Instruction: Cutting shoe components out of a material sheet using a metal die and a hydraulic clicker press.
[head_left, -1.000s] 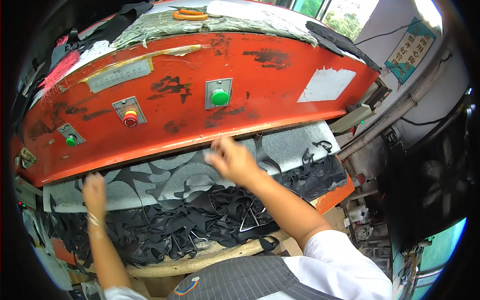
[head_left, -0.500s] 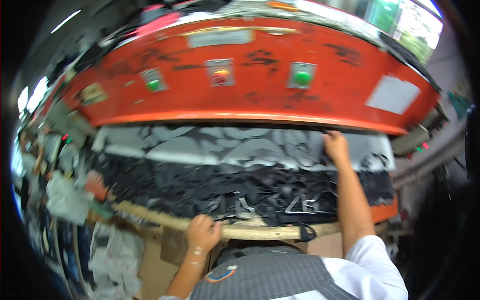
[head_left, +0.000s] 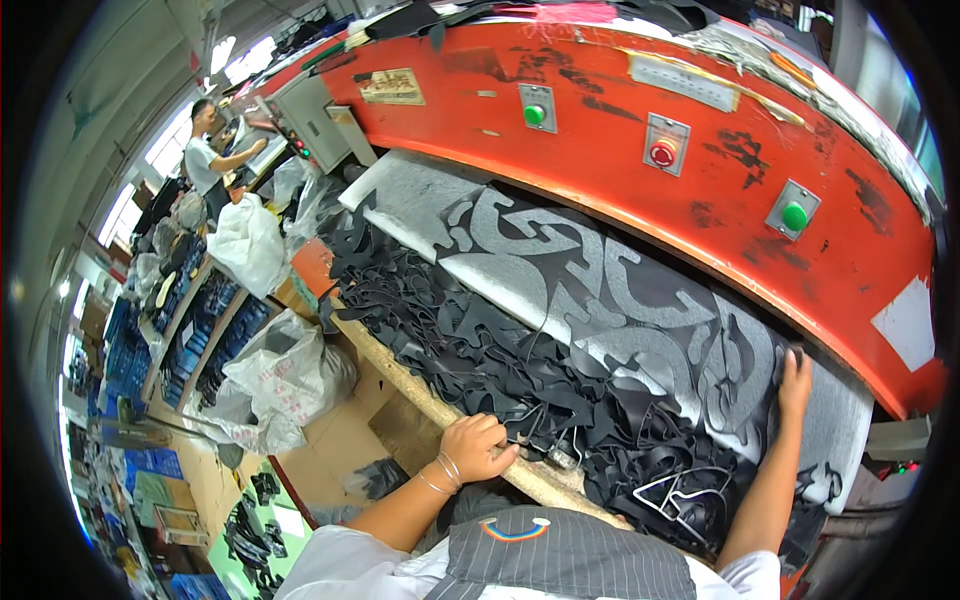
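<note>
Left hand [head_left: 480,448] fingers curled over pale wooden rail [head_left: 405,380]; right hand [head_left: 795,385] fingers, pinch unclear, at end of thin black sheet [head_left: 648,283], curved openings already through it, stretching leftward from them, not yet off grey worktop [head_left: 410,190].

You wear a dark grey apron [head_left: 600,565] lined with fine, pale pinstripes, its bib carrying a small rainbow motif [head_left: 514,536] whose curved bands show red-orange, yellow and blue between whitish ends. Under it you have on a plain white shirt, with a loose left sleeve [head_left: 345,565] and a right sleeve [head_left: 757,573] both cut short, so that your forearms are bare. Thin, silvery bangles [head_left: 440,476] circle your wrist behind the ungloved left hand [head_left: 480,447], and your right hand [head_left: 793,385] is likewise bare.
</note>
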